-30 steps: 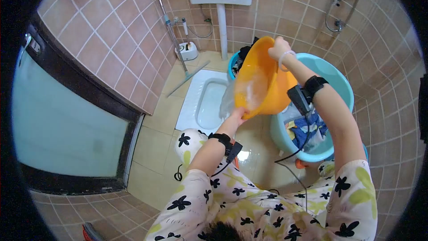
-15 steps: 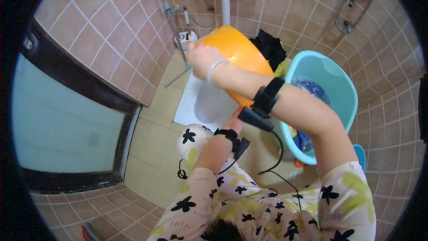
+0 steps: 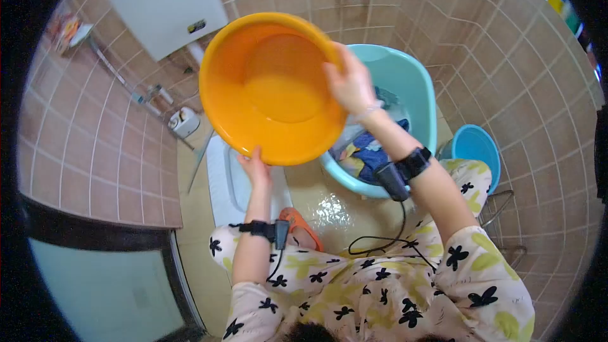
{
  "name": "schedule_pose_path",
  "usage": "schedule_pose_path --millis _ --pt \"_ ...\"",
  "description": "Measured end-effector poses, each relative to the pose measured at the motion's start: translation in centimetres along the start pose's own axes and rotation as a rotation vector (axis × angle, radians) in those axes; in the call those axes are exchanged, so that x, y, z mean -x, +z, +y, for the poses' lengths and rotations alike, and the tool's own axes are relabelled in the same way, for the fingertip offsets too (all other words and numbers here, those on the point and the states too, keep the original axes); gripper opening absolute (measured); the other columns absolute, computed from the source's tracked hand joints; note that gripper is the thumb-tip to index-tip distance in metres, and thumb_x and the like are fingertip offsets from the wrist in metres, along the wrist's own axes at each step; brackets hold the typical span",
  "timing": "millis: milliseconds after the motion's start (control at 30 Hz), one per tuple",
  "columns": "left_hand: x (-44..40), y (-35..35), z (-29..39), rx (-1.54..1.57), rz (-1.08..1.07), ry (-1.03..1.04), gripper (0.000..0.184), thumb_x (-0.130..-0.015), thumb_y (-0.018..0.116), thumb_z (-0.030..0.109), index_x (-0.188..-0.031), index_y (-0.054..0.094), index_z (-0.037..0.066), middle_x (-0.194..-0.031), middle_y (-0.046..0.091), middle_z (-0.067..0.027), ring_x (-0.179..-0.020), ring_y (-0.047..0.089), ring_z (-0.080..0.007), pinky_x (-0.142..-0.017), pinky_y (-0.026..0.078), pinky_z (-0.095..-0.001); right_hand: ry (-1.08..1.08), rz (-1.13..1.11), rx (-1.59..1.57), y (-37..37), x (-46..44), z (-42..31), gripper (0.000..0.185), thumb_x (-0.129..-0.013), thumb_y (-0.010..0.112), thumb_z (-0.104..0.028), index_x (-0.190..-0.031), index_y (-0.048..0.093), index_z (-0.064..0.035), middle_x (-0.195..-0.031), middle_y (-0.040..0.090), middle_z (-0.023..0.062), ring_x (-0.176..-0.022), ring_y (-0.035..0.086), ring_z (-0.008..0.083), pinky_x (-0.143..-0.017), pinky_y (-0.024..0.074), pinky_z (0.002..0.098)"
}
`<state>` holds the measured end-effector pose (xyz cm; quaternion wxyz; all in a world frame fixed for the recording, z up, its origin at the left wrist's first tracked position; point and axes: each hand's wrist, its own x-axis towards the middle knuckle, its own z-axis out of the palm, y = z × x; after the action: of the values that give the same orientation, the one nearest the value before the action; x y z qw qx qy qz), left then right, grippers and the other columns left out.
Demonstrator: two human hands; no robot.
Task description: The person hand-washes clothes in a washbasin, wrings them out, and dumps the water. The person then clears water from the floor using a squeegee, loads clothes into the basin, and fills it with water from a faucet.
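An orange plastic basin (image 3: 272, 79) is held up in front of me, its inside tilted toward my view. My right hand (image 3: 353, 85) grips the basin's right rim, with the thumb over the edge. At the lower rim, my left hand (image 3: 256, 170) holds on with its thumb on the near side; its other fingers are hidden behind the basin. Beneath and to the right stands a large turquoise tub (image 3: 421, 95). Blue patterned clothes (image 3: 370, 157) lie in water inside it. Part of a white squat toilet (image 3: 220, 180) shows below the basin.
A light blue bucket (image 3: 476, 142) stands beside my right knee. Wet tiled floor (image 3: 332, 209) lies between my feet, near an orange slipper (image 3: 307, 231). A white cistern (image 3: 168, 9) hangs on the wall. At left are a long pole (image 3: 114, 73) and a door (image 3: 95, 285).
The basin was tipped over the squat toilet with water pouring out. It is now turned back with its inside toward me, and no stream shows. My view has swung rightward.
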<state>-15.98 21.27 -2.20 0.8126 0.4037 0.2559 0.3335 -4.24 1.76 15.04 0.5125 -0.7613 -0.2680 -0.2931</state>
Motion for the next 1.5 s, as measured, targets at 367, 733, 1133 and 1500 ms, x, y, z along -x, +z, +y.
schedule_pose_path --millis 367,733,1133,1500 --pt "5.2 22.1 -0.8 -0.746 -0.747 0.119 0.022 -0.073 0.060 0.009 -0.088 0.047 0.000 -0.065 0.057 -0.0092 -0.046 0.054 -0.0148 -0.040 0.043 -0.0272 1.163 -0.427 0.647 -12.2 16.4 24.2 0.029 -0.075 0.056 -0.018 -0.102 0.060 -0.0090 -0.102 0.060 0.0138 -0.096 0.057 0.0265 -0.080 0.0465 0.0352" --pt "-0.2 32.1 -11.5 -1.198 -0.978 0.154 0.023 -0.069 0.058 0.015 -0.085 0.054 -0.002 -0.078 0.061 -0.0158 -0.072 0.059 -0.0270 -0.066 0.045 -0.0353 1.045 -1.346 0.775 -7.3 20.3 24.9 0.034 -0.076 0.058 -0.023 -0.108 0.058 -0.0117 -0.110 0.057 0.0073 -0.104 0.054 0.0193 -0.085 0.0444 0.0332" --pt "-2.9 31.2 -20.0 -1.098 -0.953 -0.017 0.018 -0.071 0.057 0.013 -0.083 0.054 0.000 -0.073 0.059 -0.0100 -0.069 0.057 -0.0190 -0.064 0.044 -0.0310 1.361 -1.014 0.690 -7.1 22.2 29.6 0.034 -0.077 0.058 -0.022 -0.109 0.057 -0.0116 -0.117 0.053 0.0070 -0.104 0.054 0.0213 -0.085 0.0443 0.0336" --pt "-7.6 23.1 -20.0 -1.066 -0.704 -0.219 0.023 -0.077 0.055 0.015 -0.092 0.048 -0.001 -0.077 0.058 -0.0116 -0.061 0.059 -0.0203 -0.046 0.048 -0.0334 1.370 -0.814 0.871 -7.0 22.0 33.0 0.036 -0.078 0.057 -0.019 -0.113 0.053 -0.0119 -0.121 0.051 0.0070 -0.104 0.054 0.0235 -0.086 0.0444 0.0332"
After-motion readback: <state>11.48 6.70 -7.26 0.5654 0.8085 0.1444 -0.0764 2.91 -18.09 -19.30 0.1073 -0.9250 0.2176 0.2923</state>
